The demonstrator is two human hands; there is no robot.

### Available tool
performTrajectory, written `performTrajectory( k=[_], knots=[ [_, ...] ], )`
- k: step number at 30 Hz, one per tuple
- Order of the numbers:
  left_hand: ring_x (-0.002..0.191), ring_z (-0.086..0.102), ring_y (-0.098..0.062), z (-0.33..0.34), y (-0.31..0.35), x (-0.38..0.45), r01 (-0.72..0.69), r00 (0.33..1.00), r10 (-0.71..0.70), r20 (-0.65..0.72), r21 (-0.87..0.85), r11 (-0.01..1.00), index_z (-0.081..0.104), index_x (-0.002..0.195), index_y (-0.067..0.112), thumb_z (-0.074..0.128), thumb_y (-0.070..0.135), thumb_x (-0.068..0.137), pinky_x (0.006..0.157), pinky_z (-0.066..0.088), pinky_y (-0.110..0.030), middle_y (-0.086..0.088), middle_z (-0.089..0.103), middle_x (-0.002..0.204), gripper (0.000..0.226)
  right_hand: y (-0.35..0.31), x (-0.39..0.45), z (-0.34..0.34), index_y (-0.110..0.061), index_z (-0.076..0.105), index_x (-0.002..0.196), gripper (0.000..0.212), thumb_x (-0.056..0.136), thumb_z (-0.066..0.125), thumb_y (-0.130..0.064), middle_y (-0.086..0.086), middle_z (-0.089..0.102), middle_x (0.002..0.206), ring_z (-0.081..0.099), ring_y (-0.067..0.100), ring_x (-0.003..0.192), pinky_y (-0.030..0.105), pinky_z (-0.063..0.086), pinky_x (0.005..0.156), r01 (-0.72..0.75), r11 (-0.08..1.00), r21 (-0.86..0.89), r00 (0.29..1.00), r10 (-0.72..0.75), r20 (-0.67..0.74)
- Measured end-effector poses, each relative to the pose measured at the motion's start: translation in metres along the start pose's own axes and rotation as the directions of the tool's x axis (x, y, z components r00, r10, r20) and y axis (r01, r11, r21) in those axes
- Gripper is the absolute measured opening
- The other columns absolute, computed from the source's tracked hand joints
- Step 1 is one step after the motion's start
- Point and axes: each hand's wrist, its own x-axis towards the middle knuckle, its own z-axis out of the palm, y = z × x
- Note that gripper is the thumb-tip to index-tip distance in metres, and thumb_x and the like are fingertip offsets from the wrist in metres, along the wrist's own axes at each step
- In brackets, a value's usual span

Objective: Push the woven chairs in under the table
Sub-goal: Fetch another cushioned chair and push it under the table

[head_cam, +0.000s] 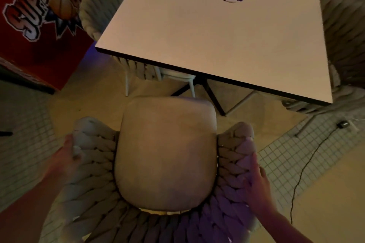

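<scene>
A woven chair with a beige seat cushion stands right below me, facing the white table. Its cushion front sits just short of the table's near edge. My left hand grips the outer side of the left woven armrest. My right hand wraps the outer side of the right armrest. A second woven chair sits at the table's left side, partly under the top. A third woven chair is at the right edge, half hidden by the table.
A red arcade cabinet with a basketball graphic stands at the left. The black table base spreads under the top. A black cable and a plug lie on the white tiled floor at the right.
</scene>
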Motion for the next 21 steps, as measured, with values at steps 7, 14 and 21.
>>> performTrajectory(
  k=[7, 14, 21],
  knots=[
    [0.109, 0.055, -0.049, -0.005, 0.061, 0.002, -0.107, 0.994, 0.105, 0.037, 0.055, 0.993, 0.006, 0.154, 0.022, 0.054, 0.025, 0.091, 0.088, 0.047, -0.050, -0.033, 0.052, 0.131, 0.079, 0.038, -0.010, -0.014, -0.045, -0.002, 0.150, 0.097, 0.083, 0.060, -0.012, 0.001, 0.055, 0.109, 0.055, 0.017, 0.075, 0.030, 0.043, 0.056, -0.116, 0.992, -0.044, 0.992, 0.114, -0.050],
    [0.106, 0.057, -0.048, -0.006, 0.106, 0.007, -0.127, 0.991, 0.122, 0.050, 0.102, 0.987, 0.005, 0.154, 0.023, 0.050, 0.028, 0.093, 0.084, 0.048, -0.048, -0.031, 0.055, 0.127, 0.075, 0.057, 0.002, -0.032, -0.049, -0.003, 0.149, 0.105, 0.076, 0.061, -0.008, -0.003, 0.065, 0.099, 0.059, 0.008, 0.071, 0.025, 0.041, 0.051, -0.162, 0.986, -0.038, 0.985, 0.160, -0.067],
    [0.110, 0.056, -0.047, 0.001, 0.127, 0.019, -0.140, 0.989, 0.136, 0.050, 0.082, 0.987, 0.009, 0.153, 0.024, 0.053, 0.030, 0.091, 0.084, 0.046, -0.045, -0.028, 0.057, 0.128, 0.076, 0.073, 0.019, -0.039, -0.055, -0.003, 0.146, 0.109, 0.071, 0.060, -0.007, -0.008, 0.070, 0.086, 0.063, 0.011, 0.077, 0.037, 0.052, 0.059, -0.192, 0.981, -0.031, 0.977, 0.189, -0.097]
  ],
)
